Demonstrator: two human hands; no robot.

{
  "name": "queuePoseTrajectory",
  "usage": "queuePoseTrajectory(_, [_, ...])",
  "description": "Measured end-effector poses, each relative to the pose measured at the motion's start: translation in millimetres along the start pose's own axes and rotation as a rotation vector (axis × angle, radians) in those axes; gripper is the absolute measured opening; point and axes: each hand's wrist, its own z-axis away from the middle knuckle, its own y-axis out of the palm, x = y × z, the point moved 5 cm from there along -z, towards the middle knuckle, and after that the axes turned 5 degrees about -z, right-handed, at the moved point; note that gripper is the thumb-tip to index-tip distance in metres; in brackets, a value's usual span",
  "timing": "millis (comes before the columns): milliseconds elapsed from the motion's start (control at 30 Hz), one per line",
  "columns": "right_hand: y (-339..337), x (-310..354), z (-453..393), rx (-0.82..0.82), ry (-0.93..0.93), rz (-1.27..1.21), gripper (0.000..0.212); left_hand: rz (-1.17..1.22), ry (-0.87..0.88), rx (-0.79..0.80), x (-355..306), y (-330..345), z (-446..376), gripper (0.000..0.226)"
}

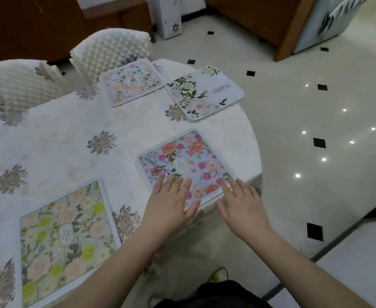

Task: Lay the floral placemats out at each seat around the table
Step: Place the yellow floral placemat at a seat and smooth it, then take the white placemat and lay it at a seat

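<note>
Blue rose placemat point(186, 166): laid at the counter point(71, 138) edge, at 12 o'clock from both hands, long axis skewed toward 1 o'clock.
Left hand point(171, 202): fingers straight, spread, pressed flat on the near edge.
Right hand point(243, 204): fingers straight, apart, at the near right corner; equally near.

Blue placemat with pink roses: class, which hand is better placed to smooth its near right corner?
Right hand: its fingers already lie at that corner of the blue placemat.
</note>
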Motion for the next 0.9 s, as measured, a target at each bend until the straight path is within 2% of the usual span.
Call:
queuePoseTrajectory(100, [-12,-30,-5,-0.034,0.034,-0.034,0.054,-0.014,0.049,-0.021,-32,-10,-25,0.070])
queuePoseTrajectory(333, [-32,-88,-15,-0.080,0.139,-0.106,0.055,0.045,0.123,-0.021,-66,-25,-86,0.081])
queuePoseTrajectory(600, [-56,-140,-34,-0.087,0.226,-0.038,0.059,0.051,0.276,-0.083,-112,-40,-158,0.071])
queuePoseTrajectory(700, [-70,-164,-43,-0.076,0.278,-0.012,0.060,0.102,0.312,-0.075,-125,-48,-185,0.076])
queuePoseTrajectory(767, [-80,-179,-45,-0.113,0.325,-0.008,0.060,0.098,0.338,-0.110,-135,-53,-204,0.078])
queuePoseTrajectory(900, [-94,-202,-51,-0.153,0.379,-0.059,0.060,0.088,0.414,-0.077,-160,-61,-232,0.079])
